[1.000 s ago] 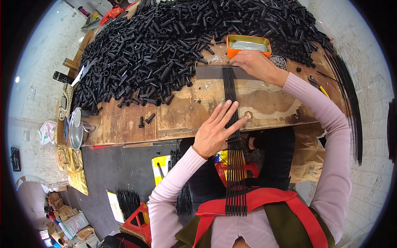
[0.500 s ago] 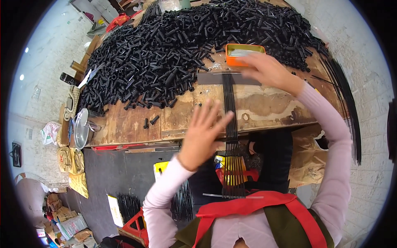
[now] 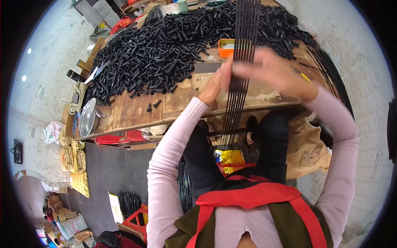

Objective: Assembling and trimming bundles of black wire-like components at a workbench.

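Observation:
A row of long thin black rods (image 3: 243,39) is raised off the table in front of me. It runs from the top of the view, over the table edge, down to between my knees. From the left side, my left hand (image 3: 216,84) is closed round the rods at about their middle. My right hand (image 3: 273,72) lies across the same stretch from the right. Motion smears its fingers, so their grip is unclear. Just behind the rods stands an orange tin (image 3: 226,53) with thin pale pieces inside, partly covered by them. A dark flat strip (image 3: 206,67) lies on the tabletop beside my left hand.
A large heap of black tubular parts (image 3: 153,53) covers the back of the wooden table (image 3: 132,115). Two loose ones lie near the front. A clear bowl (image 3: 87,119) sits at the left edge. More black rods (image 3: 331,74) and a yellow pen (image 3: 304,75) are at the right.
The rods, earlier lying over the table edge, are lifted and extend farther up the view. My left hand has moved up to grip them. My right hand has come down from the orange tin.

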The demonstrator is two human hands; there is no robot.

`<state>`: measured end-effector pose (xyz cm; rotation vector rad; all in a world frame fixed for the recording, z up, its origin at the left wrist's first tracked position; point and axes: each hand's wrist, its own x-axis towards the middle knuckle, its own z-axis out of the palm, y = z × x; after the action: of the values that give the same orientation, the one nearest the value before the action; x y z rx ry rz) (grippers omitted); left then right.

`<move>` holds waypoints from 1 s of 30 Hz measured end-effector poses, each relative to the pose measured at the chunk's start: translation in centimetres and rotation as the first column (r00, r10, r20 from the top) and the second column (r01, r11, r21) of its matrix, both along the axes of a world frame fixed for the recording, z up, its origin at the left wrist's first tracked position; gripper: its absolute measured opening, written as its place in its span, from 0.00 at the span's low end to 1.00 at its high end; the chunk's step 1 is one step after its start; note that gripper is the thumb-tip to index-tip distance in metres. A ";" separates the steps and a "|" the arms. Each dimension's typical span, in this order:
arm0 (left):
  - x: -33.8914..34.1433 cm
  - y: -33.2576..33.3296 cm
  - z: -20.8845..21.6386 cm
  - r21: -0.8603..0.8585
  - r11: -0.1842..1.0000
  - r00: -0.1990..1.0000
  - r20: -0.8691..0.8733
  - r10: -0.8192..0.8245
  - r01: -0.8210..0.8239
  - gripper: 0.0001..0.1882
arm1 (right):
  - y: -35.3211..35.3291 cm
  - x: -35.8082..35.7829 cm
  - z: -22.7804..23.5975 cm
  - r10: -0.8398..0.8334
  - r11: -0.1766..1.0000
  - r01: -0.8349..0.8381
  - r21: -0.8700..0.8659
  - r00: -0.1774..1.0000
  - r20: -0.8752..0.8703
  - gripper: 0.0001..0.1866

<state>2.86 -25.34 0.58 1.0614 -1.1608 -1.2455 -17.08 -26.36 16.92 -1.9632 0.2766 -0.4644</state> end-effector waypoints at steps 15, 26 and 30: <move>-5.6 14.9 4.8 -0.232 0.961 0.808 0.530 0.256 -0.153 0.12 | 4.8 -3.3 6.5 -0.084 0.209 0.467 -0.859 0.884 0.460 0.23; -10.0 14.7 11.1 -0.989 0.112 0.624 0.024 0.781 -0.101 0.18 | 7.3 -2.2 3.4 -0.359 0.819 0.256 0.513 0.927 0.110 0.26; -8.7 16.7 -0.2 -0.019 0.993 0.974 0.198 -0.108 0.114 0.20 | 8.7 -0.3 -8.0 -0.402 0.777 0.100 0.622 0.839 0.367 0.26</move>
<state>-5.85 -8.60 0.40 1.1295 -1.4021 -1.2251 -17.38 -17.66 8.93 -1.1509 0.3240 -0.9193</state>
